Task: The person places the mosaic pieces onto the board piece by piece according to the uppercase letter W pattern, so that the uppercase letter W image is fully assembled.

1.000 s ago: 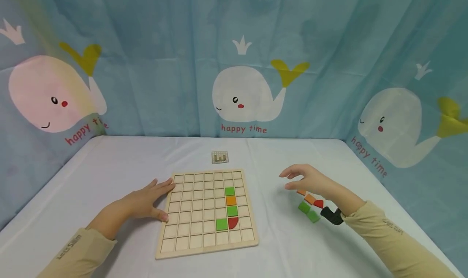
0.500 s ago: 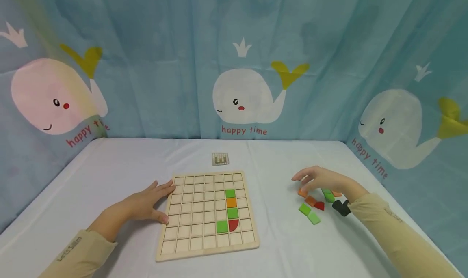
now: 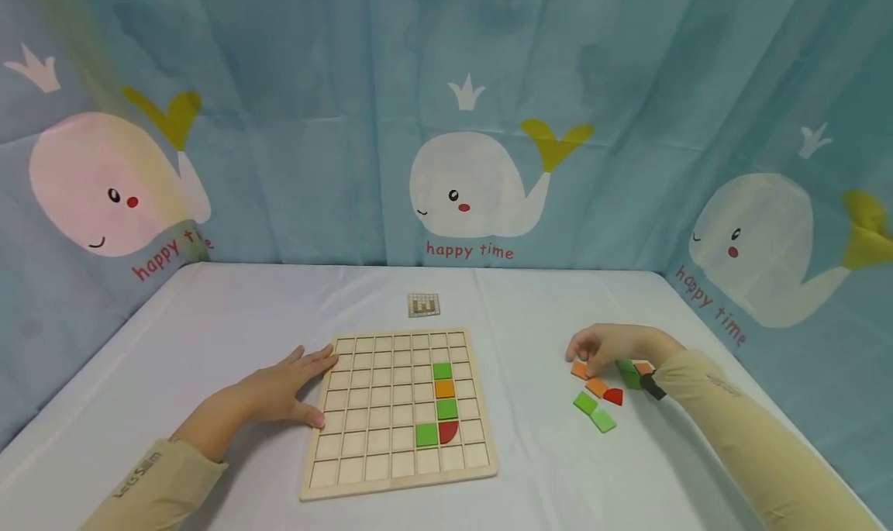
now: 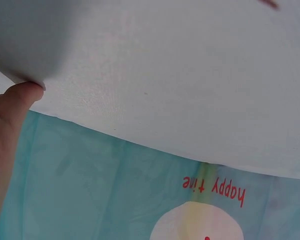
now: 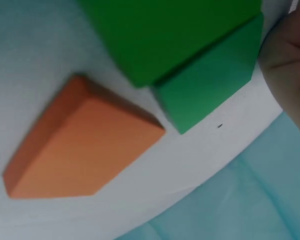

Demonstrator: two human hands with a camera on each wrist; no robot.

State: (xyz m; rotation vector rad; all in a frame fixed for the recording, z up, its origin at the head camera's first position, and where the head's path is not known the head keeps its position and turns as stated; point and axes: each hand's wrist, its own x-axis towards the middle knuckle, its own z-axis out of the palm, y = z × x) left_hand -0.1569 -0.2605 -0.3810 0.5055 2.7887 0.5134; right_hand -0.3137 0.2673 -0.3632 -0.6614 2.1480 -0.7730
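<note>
My left hand [image 3: 279, 387] lies with fingers spread along the left edge of a wooden grid board [image 3: 380, 486]; in the left wrist view, only part of the left hand [image 4: 12, 107] shows. On the board sit green tiles [image 3: 426, 436], an orange tile [image 3: 444, 389] and a red rounded tile [image 3: 449, 432]. Off to the right, my right hand [image 3: 614, 343] bends down over loose tiles, fingertips and thumb at opposite edges of an orange tile [image 3: 580, 370] flat on the table. In the right wrist view, green tiles [image 5: 205, 85] lie beside another orange tile [image 5: 95, 145].
A small card with a grid pattern [image 3: 423, 305] lies behind the board. Around the right hand are another orange tile [image 3: 597, 387], a red tile [image 3: 613, 396], light green tiles [image 3: 603, 420] and black pieces [image 3: 653, 386] partly under the wrist. A whale-print curtain [image 3: 314, 167] encloses the white table.
My right hand has moved right and lowered onto the loose tiles, its fingers closing in around the orange one. The left hand stays at the board's edge.
</note>
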